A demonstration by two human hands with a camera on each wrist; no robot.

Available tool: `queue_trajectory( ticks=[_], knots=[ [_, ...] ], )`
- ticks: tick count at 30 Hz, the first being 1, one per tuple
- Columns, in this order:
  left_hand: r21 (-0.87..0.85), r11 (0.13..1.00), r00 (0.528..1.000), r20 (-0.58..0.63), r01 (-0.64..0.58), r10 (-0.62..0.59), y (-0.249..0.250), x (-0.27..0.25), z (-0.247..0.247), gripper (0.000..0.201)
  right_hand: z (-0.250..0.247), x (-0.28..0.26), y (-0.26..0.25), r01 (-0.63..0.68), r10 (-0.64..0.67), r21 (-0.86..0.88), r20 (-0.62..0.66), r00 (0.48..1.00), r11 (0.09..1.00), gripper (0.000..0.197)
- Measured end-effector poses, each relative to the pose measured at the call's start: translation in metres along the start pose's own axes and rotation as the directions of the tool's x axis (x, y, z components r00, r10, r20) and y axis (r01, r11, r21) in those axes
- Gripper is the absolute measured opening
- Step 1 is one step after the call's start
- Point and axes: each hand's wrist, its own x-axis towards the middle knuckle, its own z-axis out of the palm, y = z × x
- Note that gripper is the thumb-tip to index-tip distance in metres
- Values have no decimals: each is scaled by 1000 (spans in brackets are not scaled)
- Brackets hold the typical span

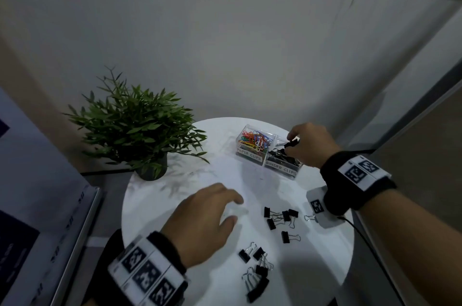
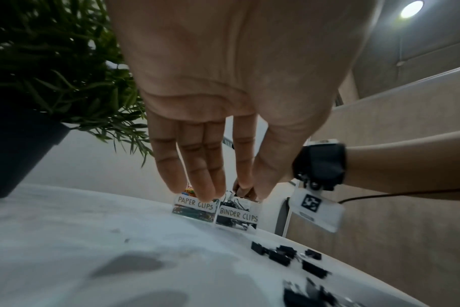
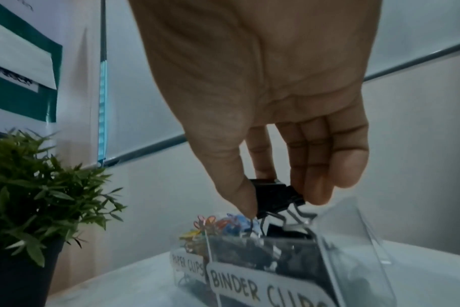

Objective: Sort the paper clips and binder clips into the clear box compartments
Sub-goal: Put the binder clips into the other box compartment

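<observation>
A clear box (image 1: 268, 163) stands at the far side of the round white table (image 1: 162, 195). Its left compartment, labelled PAPER CLIPS (image 2: 195, 202), holds coloured paper clips (image 1: 253, 139). The right one, labelled BINDER CLIPS (image 3: 260, 288), holds black binder clips. My right hand (image 1: 290, 142) hovers just over that right compartment and pinches black binder clips (image 3: 276, 197) between thumb and fingers. My left hand (image 1: 225, 208) hovers over the table's middle, fingers straight and empty. Several loose black binder clips (image 1: 281, 217) lie near the front right, with more (image 1: 257, 270) closer to me.
A potted green plant (image 1: 140, 128) stands at the table's far left edge. Grey partition walls close in behind and to the right. A cable (image 1: 370, 250) runs from my right wrist band past the table's right edge.
</observation>
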Motion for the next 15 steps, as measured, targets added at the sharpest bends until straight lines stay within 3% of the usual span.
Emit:
queue_trajectory(
  ticks=[5,10,13,15],
  knots=[
    [-19,1000,997,75,6,-5,5,-35,9,28,18,10,-4,10,-6,-74,54,999,997,20],
    [20,998,993,103,-57,55,23,-50,25,31,16,-2,3,18,-18,-11,6,1000,1000,40],
    [80,988,973,198,-134,116,28,-62,38,25,4,-36,4,120,-117,37,-65,991,992,31],
    [160,967,960,232,-200,160,29,-65,49,27,-1,-66,6,177,-177,56,-14,984,983,22]
  ],
)
